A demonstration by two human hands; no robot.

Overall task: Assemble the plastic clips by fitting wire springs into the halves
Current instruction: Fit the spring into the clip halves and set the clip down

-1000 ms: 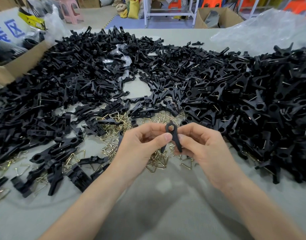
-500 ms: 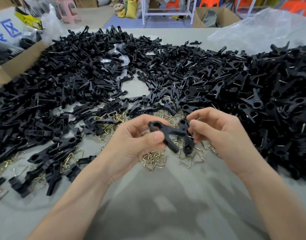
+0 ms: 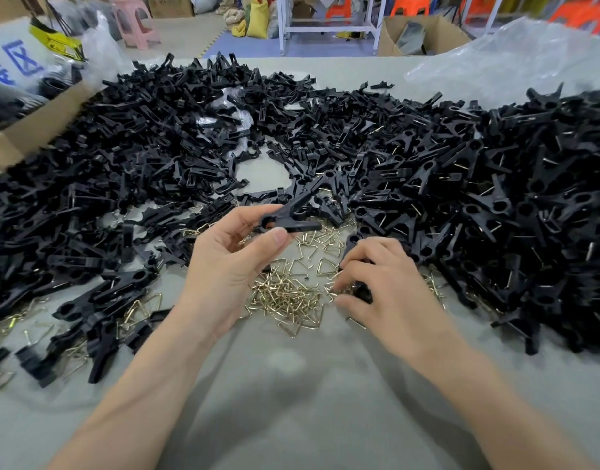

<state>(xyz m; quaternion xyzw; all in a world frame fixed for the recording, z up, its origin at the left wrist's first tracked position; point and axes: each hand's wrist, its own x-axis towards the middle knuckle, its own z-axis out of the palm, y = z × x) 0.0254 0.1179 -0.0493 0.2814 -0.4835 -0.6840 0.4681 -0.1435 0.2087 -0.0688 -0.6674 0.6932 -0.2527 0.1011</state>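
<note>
My left hand (image 3: pixel 224 266) holds a pair of black clip halves (image 3: pixel 293 222) above the table, pinched between thumb and fingers, their ends spread in a V. My right hand (image 3: pixel 393 283) is lower, palm down on the heap of brass wire springs (image 3: pixel 288 300). Its fingers are curled, and thumb and forefinger pinch at a spring next to a small black piece (image 3: pixel 361 292). Which spring it grips is hard to make out.
Loose black halves (image 3: pixel 122 164) are heaped across the left and back of the grey table (image 3: pixel 292 385). Clips with springs pile up on the right (image 3: pixel 495 205). A cardboard box (image 3: pixel 37 130) stands at the left edge, and a clear plastic bag (image 3: pixel 512 62) lies at the back right.
Both hands held the clip halves together before. My right hand has let go and dropped onto the spring heap, while my left hand has kept the halves and raised them slightly.
</note>
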